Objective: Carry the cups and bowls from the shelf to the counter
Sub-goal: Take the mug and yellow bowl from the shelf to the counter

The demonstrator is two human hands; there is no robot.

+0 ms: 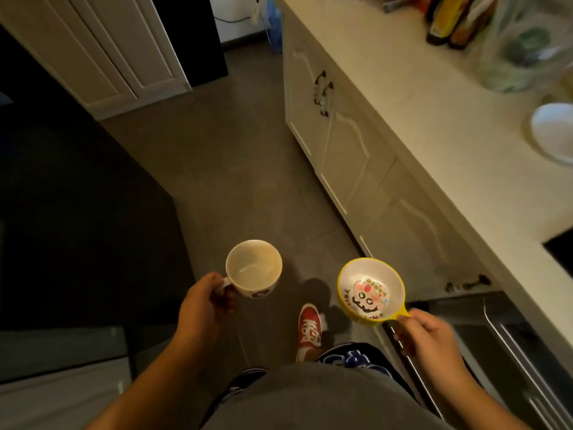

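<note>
You're mid-carry: your left hand [203,301] pinches the cup [254,269] by its handle, your right hand [426,335] pinches the yellow bowl [370,290] by its tab, both over the floor. Next, turn right and set them on bare table [412,97] near its front edge, clear of the white bowl [553,133]

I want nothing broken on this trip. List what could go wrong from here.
1. The left hand holds the white cup by its handle alone; a bump could tip it.
2. The right hand pinches the yellow bowl by its small tab over hard floor, so it might slip.
3. The counter already carries bottles and a white dish; set down clear of them.
</note>
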